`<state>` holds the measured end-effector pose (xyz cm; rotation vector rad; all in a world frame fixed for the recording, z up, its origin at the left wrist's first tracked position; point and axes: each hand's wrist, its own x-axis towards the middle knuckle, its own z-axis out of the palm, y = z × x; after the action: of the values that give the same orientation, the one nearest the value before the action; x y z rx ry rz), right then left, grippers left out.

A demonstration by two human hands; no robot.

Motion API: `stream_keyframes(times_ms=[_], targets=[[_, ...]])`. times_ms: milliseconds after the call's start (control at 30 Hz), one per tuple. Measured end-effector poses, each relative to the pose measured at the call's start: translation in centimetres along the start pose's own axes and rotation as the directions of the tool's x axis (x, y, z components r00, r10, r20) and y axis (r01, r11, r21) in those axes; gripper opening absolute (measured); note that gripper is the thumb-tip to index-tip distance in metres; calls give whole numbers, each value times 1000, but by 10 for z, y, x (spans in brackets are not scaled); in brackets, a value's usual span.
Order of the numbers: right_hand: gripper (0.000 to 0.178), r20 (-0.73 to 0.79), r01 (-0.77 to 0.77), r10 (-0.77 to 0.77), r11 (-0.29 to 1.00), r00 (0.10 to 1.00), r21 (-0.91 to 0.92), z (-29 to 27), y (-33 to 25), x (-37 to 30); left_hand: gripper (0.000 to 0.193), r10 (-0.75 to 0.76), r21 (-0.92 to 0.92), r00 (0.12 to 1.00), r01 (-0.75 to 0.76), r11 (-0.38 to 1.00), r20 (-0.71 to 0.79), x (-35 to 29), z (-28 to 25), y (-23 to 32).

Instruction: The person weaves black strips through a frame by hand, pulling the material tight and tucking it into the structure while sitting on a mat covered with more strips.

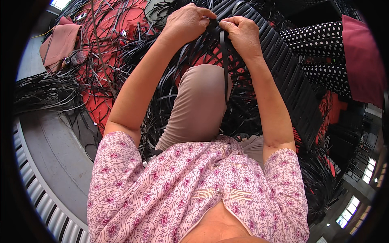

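Both my hands meet at the upper middle, at the near edge of a black woven panel (279, 60) made of flat strips. My right hand (245, 38) pinches a flat black strip (225, 69) between thumb and forefinger, and its long end hangs down past my knee. Just left of it, my left hand (186, 24) is closed, its forefinger reaching to the black strips at the panel's edge. Those fingertips are partly hidden against the dark weave. Many loose strip ends fan out under the panel around my raised knee (202, 93).
Loose black strips (44, 95) lie heaped at the left, over red sheeting (95, 77) and a grey ledge (60, 141). A pinkish-brown cloth (60, 44) lies at the upper left. Polka-dotted fabric (320, 48) and a maroon cloth (362, 65), perhaps another person's clothing, are beside the panel at right.
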<state>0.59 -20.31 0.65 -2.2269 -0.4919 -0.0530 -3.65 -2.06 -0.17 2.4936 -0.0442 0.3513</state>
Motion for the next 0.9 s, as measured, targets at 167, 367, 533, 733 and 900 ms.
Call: stream_keyframes(times_ms=[167, 367, 533, 733, 900], targets=[[17, -42, -2, 1, 1000, 999, -8, 3, 2, 1, 28, 83, -109, 962, -57, 992, 259, 32, -9, -12], [17, -67, -16, 28, 986, 997, 167, 10, 15, 3, 25, 66, -195, 873, 34, 980, 483, 72, -14, -2], [16, 13, -179, 183, 939, 983, 293, 6, 14, 9, 24, 63, -180, 773, 67, 981, 631, 98, -1, -13], [18, -1, -238, 249, 926, 968, 293, 10, 6, 8, 23, 57, -269, 750, 164, 949, 659, 100, -1, -22], [18, -15, -264, 283, 909, 959, 323, 9, 9, 11, 22, 4, -386, 708, 380, 840, 706, 96, -11, -17]])
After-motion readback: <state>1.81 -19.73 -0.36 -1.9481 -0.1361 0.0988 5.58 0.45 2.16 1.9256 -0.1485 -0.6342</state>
